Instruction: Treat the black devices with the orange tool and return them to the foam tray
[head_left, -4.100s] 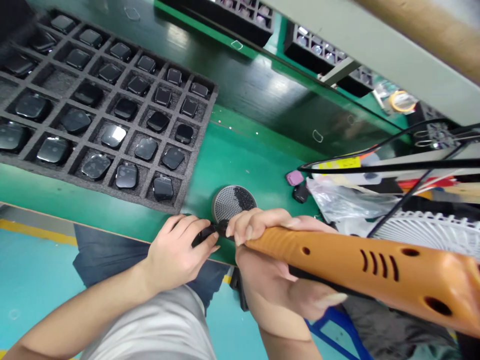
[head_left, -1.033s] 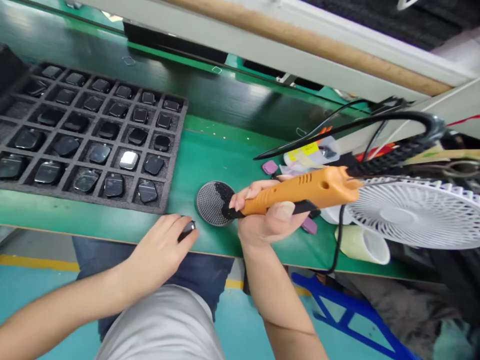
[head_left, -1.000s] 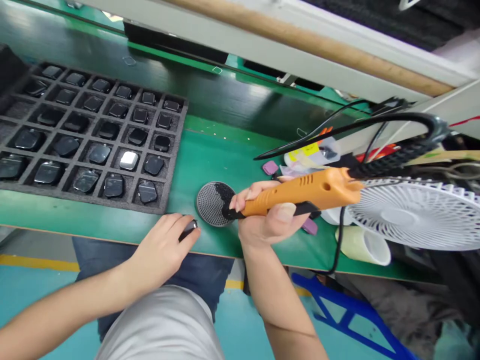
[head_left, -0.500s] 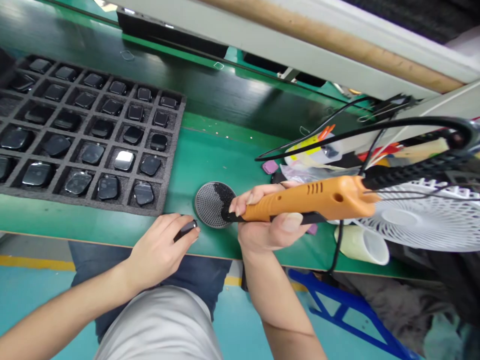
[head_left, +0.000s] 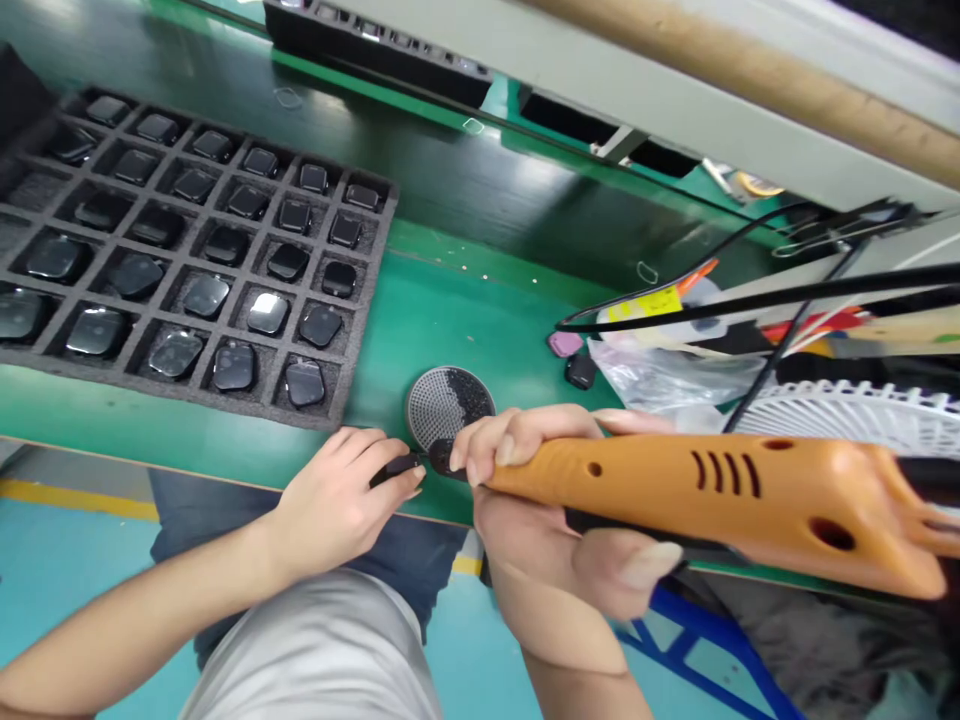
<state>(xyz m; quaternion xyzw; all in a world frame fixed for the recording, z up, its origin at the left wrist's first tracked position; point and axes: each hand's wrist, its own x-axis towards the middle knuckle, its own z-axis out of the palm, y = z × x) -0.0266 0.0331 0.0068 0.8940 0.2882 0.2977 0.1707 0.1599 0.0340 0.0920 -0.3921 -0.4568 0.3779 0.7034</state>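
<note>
Orange, a tool (head_left: pixel 675 490) fills the gripping right hand (head_left: pixel 529 525). Beside it, the left hand (head_left: pixel 341 495) pinches a black device (head_left: pixel 391 468).

A light grey shirt (head_left: pixel 322 650) of plain cloth shows soft creases and a curved far edge; just beyond the shirt are dark blue trousers (head_left: pixel 420 570), plain as far as they show; to the shirt's left, the left forearm (head_left: pixel 172 600) is bare, as is the left hand (head_left: pixel 337 495); to its right, the right forearm (head_left: pixel 581 670) and right hand (head_left: pixel 555 540) are bare too, with a long thumbnail (head_left: pixel 651 568).
</note>
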